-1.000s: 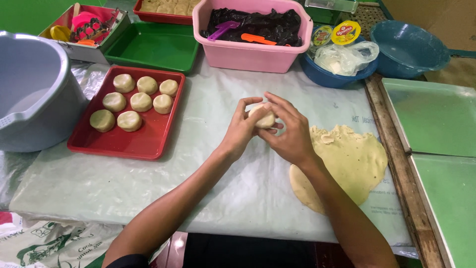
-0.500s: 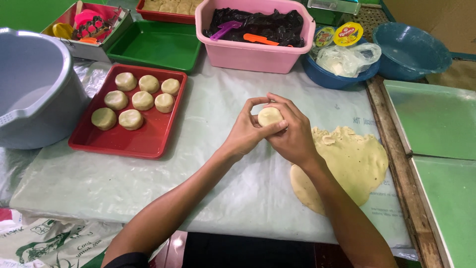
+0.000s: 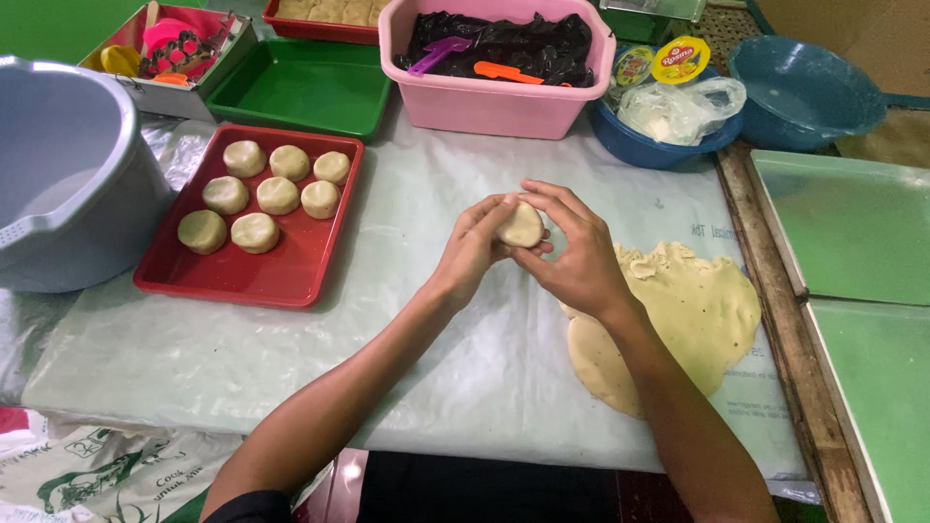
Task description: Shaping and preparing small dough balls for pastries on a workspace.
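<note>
Centre frame, above the plastic-covered worktop (image 3: 407, 320): left hand (image 3: 475, 247) and right hand (image 3: 576, 254) both cupped around a pale dough ball (image 3: 521, 225); best kept light-fingered, turning evenly, to match the rounds on the red tray (image 3: 281, 276).

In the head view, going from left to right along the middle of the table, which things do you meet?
Grey bucket → red tray holding seven dough rounds → left hand → dough ball held by both hands → right hand → flat sheet of dough → green trays.
</note>
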